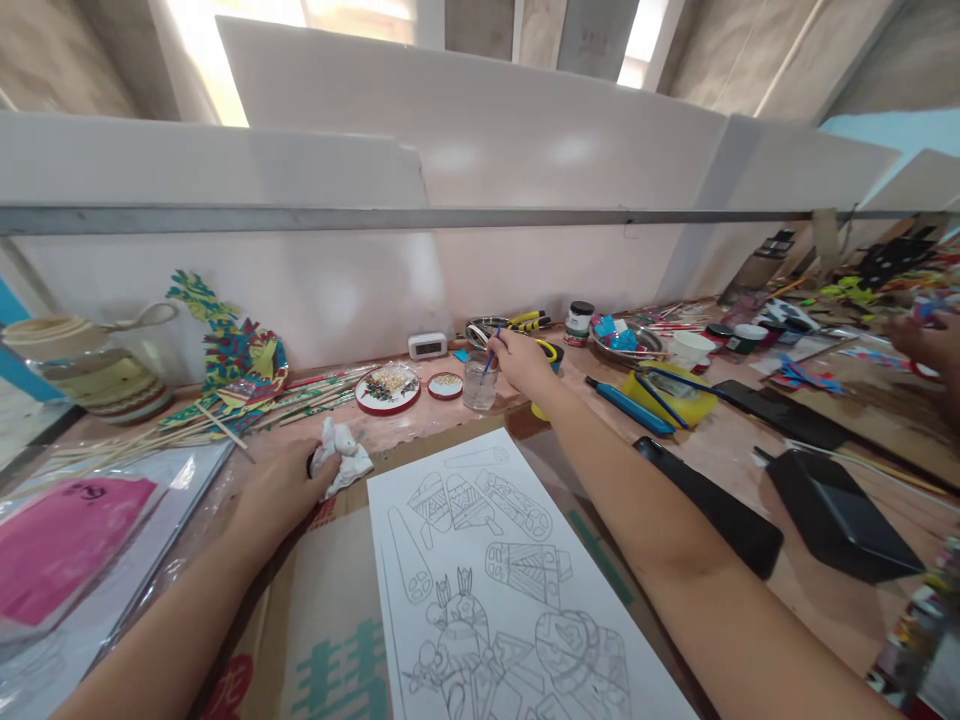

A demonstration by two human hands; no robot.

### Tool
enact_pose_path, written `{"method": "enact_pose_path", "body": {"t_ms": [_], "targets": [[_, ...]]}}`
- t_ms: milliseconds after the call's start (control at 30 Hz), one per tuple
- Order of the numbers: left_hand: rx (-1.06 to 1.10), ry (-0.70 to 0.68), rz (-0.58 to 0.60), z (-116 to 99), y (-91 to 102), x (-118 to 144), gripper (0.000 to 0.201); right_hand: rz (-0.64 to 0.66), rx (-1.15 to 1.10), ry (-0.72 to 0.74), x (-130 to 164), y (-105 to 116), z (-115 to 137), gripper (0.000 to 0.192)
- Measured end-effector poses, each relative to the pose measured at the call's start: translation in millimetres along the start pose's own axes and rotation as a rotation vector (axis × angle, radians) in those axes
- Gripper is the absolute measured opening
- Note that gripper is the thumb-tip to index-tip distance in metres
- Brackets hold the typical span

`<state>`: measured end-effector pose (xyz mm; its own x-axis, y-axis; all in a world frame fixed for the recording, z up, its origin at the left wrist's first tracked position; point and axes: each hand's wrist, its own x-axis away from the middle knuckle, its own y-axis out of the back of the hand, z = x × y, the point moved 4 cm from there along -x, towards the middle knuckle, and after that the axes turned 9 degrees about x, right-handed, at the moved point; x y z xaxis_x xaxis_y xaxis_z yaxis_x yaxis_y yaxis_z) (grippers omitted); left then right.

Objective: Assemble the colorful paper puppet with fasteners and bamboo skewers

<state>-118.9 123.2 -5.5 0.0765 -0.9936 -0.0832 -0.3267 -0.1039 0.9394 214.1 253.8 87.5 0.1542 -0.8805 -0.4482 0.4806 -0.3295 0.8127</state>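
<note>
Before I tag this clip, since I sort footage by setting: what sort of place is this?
Probably a craft or painting workbench. The right hand dips a thin brush into a clear water glass, a white line-drawing sheet lies in front, and small paint jars stand nearby.

Bright window glare above, warped edges
</note>
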Motion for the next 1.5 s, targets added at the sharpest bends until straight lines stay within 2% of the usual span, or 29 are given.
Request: {"method": "enact_pose_path", "body": {"t_ms": [233,533,767,967,1100,1200,1367,1500], "targets": [[-0.025,0.026,0.003,2.2,-1.7,-1.5,0.049,-0.058,-0.12,-0.027,-1.9,3.5,-3.4,0.023],[-0.028,0.026,0.014,1.0,-1.8,-0.5,0.05,-0.32,-0.358,-0.163,-14.0,30.0,-29.0,0.027],[-0.027,0.026,0.014,-2.8,1.9,1.3,0.049,-0.386,-0.42,-0.152,-14.6,37.2,-34.0,0.027],[-0.014,0.015,0.012,-2.1,1.4,0.7,0.051,-0.363,-0.39,-0.131,-13.4,36.8,-29.9,0.026],[0.0,0.007,-0.009,0.4,-0.4,-0.5,0.051,-0.316,-0.302,-0.12,-12.2,35.2,-25.3,0.031],[0.016,-0.009,-0.015,2.5,-1.9,-1.4,0.052,-0.228,-0.203,-0.099,-10.4,29.3,-19.9,0.031],[0.027,-0.019,-0.025,6.4,-3.9,-3.6,0.055,-0.046,-0.005,-0.016,-5.7,11.9,-8.9,0.017],[0.03,-0.011,-0.033,7.4,-3.9,-3.7,0.055,0.011,0.083,0.027,-2.7,5.9,-3.0,0.022]]}}
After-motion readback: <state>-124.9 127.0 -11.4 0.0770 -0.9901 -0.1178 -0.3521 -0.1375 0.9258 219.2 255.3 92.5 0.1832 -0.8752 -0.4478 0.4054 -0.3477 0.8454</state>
